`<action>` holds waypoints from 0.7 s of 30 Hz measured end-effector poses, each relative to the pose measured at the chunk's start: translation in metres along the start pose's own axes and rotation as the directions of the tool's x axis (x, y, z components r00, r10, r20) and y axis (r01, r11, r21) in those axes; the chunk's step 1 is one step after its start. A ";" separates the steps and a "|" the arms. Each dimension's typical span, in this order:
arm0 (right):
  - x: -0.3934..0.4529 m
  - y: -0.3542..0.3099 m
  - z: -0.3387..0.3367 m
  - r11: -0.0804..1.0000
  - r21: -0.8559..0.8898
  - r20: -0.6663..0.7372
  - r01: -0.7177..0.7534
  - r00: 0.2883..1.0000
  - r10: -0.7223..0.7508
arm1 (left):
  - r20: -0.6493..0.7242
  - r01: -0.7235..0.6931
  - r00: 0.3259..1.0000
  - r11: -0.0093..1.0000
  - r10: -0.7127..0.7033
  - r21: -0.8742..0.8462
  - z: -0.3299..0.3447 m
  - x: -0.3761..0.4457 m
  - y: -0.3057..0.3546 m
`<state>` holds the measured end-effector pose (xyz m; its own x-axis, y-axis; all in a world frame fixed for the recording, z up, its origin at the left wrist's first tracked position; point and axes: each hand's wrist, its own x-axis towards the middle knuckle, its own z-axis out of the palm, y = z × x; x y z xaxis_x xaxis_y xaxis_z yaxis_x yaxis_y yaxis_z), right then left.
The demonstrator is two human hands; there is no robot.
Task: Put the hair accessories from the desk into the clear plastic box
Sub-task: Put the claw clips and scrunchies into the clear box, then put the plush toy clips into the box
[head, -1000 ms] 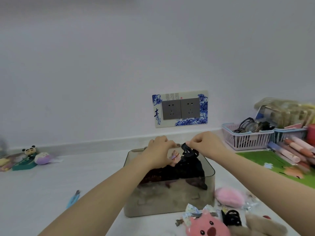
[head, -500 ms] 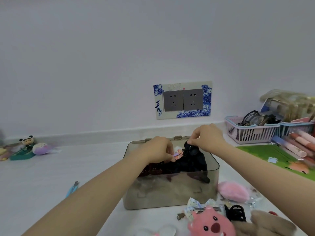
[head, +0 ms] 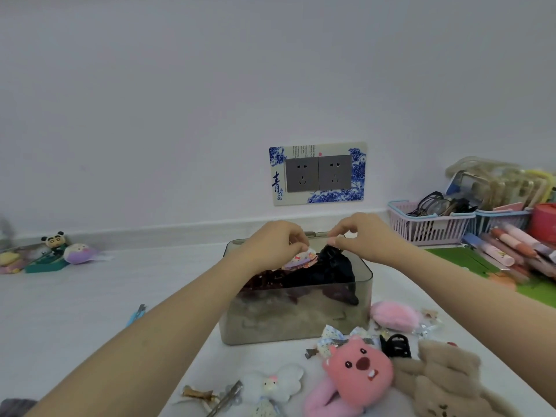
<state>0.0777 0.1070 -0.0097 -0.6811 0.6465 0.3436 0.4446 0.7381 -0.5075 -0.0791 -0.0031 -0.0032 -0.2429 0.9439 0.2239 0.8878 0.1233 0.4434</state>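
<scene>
The clear plastic box (head: 294,323) stands in the middle of the white desk, holding dark fabric hair pieces (head: 325,270). Above its back half my left hand (head: 272,243) pinches a small round patterned hair clip (head: 301,259). My right hand (head: 361,236) pinches the top of the black fabric piece at the box's rear. In front of the box lie a pink plush clip (head: 358,371), a brown plush bear (head: 445,383), a black claw clip (head: 395,346), a patterned bow clip (head: 334,338), a pink pompom (head: 394,316) and a white plush clip (head: 273,385).
A blue clip (head: 135,316) lies left of the box. Small figurines (head: 57,251) sit at the far left by the wall. At the right stand a pink basket (head: 427,225) with glasses, pens (head: 511,248) and a green mat (head: 469,260). A wall socket (head: 317,173) is behind.
Both hands stayed over the box's rear; the left hand lifted the patterned clip slightly and the right hand shifted a little right. The view tilted down, showing more accessories in front.
</scene>
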 end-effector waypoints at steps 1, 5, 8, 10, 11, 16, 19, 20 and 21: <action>-0.007 -0.004 -0.004 0.999 0.014 -0.004 0.039 0.999 -0.039 | -0.030 -0.020 0.999 1.000 0.019 -0.013 -0.002 -0.007 0.006; -0.055 -0.014 -0.016 0.988 0.026 -0.068 0.154 0.986 -0.152 | -0.161 -0.073 0.984 0.997 0.074 0.017 -0.002 -0.048 0.037; -0.085 -0.014 -0.023 0.982 0.027 -0.138 0.186 0.974 -0.181 | -0.223 -0.165 0.961 0.986 0.165 0.017 0.002 -0.074 0.051; -0.104 -0.014 -0.026 0.984 0.039 -0.135 0.177 0.976 -0.170 | -0.164 -0.193 0.969 0.980 0.184 -0.041 0.008 -0.089 0.057; -0.114 -0.013 -0.027 0.985 0.043 -0.113 0.167 0.980 -0.161 | -0.093 -0.188 0.979 0.980 0.181 -0.070 0.012 -0.096 0.060; -0.158 -0.011 -0.025 0.986 0.008 0.048 0.168 0.985 -0.169 | 0.292 -0.151 0.946 0.988 0.144 0.003 0.031 -0.121 0.070; -0.176 -0.003 -0.027 0.984 -0.058 0.061 0.169 0.984 -0.165 | 0.322 -0.132 0.941 0.990 0.106 0.059 0.043 -0.129 0.068; -0.181 0.001 -0.028 0.985 -0.072 0.078 0.159 0.985 -0.153 | 0.313 -0.135 0.944 0.988 0.106 0.074 0.047 -0.130 0.068; -0.187 0.005 -0.029 0.988 -0.075 0.116 0.134 0.985 -0.125 | 0.304 -0.135 0.947 0.988 0.105 0.079 0.051 -0.131 0.067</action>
<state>0.2239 -0.0044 -0.0536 -0.7942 0.5224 0.3103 0.3915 0.8305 -0.3961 0.0325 -0.1034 -0.0467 -0.0181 0.9998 -0.0058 0.9406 0.0190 0.3389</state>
